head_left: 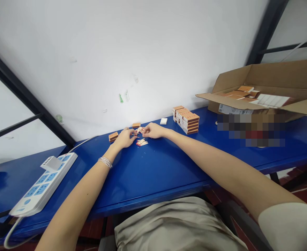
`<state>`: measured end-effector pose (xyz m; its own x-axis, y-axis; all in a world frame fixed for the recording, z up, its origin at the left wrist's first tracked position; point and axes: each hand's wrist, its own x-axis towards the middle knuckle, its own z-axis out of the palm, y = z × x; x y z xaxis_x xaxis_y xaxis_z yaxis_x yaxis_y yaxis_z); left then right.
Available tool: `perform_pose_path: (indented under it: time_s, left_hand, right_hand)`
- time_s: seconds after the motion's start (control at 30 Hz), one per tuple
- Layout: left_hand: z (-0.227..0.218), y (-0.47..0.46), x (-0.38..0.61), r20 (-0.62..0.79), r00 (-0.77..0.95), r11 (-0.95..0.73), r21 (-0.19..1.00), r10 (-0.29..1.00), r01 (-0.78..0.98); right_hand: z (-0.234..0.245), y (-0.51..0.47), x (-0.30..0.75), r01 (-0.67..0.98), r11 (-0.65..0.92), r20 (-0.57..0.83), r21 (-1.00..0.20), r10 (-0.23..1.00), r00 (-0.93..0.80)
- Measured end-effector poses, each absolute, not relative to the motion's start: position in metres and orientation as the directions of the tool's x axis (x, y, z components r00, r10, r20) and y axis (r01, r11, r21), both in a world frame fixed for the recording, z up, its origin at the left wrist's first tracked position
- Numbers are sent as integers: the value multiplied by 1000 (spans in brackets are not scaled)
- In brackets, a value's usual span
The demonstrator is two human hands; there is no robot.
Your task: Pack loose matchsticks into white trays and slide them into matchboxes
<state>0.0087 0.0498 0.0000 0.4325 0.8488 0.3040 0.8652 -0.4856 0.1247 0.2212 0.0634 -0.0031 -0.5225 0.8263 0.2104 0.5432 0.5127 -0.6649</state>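
Both my hands reach far out over the blue table point(153, 174), close to the white wall. My left hand point(124, 138), with a silver bracelet on its wrist, is pinched closed, and my right hand point(153, 130) is pinched closed too. Between their fingertips is a small bunch of red-tipped matches point(139, 130). Another loose heap of matches point(142, 142) lies on the table just below the hands. An orange matchbox point(113, 136) lies left of my left hand, and a second one point(136, 124) sits behind the fingers.
A stack of orange matchboxes point(187, 120) stands right of my hands, with a small white box point(163, 121) beside it. An open cardboard carton point(268, 94) holding more boxes sits at the far right. A white power strip point(43, 184) lies at the left.
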Motion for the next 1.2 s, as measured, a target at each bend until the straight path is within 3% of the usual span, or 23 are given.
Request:
perform_pose_path:
  time_s: [0.2,0.3,0.43,0.6,0.7,0.8,0.9,1.0,1.2]
  left_hand:
    - [-5,50,9,355,406,-493,201,842,846]
    - [-5,49,14,394,293,-460,444,871,769]
    - [-5,43,26,298,208,-363,778,932,513]
    - [-2,35,33,220,213,-280,906,952,316]
    - [-1,36,26,236,220,-307,871,946,383]
    - [0,40,17,309,172,-341,658,935,671]
    - [-1,45,13,302,70,-213,474,951,854]
    - [-2,48,17,236,-13,-100,460,972,882]
    - [1,47,23,181,-12,-66,422,983,904]
  right_hand:
    - [-6,63,219,553,503,251,-665,847,-468]
    - [-9,63,216,546,500,309,-672,860,-406]
    - [-12,60,208,380,475,369,-793,872,-321]
    - [-9,52,200,161,365,305,-917,902,-307]
    - [-7,51,202,201,363,292,-910,904,-312]
    - [-6,53,206,349,470,330,-811,860,-390]
    - [-4,52,211,457,594,328,-662,778,-536]
    - [0,48,214,497,625,279,-602,748,-602]
    - [3,45,214,500,632,243,-592,731,-637]
